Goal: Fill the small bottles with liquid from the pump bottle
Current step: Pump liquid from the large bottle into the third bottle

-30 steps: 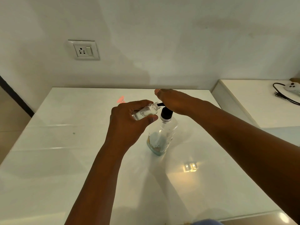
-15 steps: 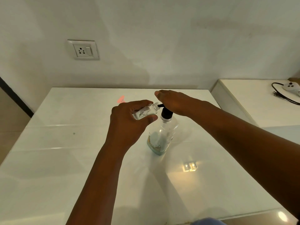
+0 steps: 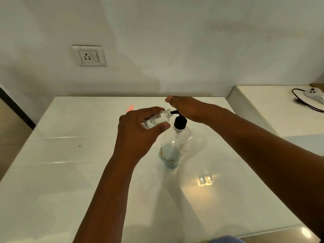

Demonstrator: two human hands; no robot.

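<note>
A clear pump bottle (image 3: 176, 148) with a black collar stands upright mid-table, a little bluish liquid at its bottom. My right hand (image 3: 188, 107) lies palm-down on its pump head, hiding it; only the black spout shows, pointing left. My left hand (image 3: 138, 132) grips a small clear bottle (image 3: 158, 119), tilted, its open threaded neck right at the spout tip. Clear liquid shows inside the small bottle. No other small bottles are in view.
The white glossy table (image 3: 70, 181) ends at the wall behind. A wall socket (image 3: 89, 55) sits up left. A second white counter (image 3: 273, 109) at right carries a black cable and a white plug strip (image 3: 313, 93). A small pink mark (image 3: 130, 108) lies behind my left hand.
My right hand and the pump head have risen slightly. The small bottle stays at the spout in my left hand.
</note>
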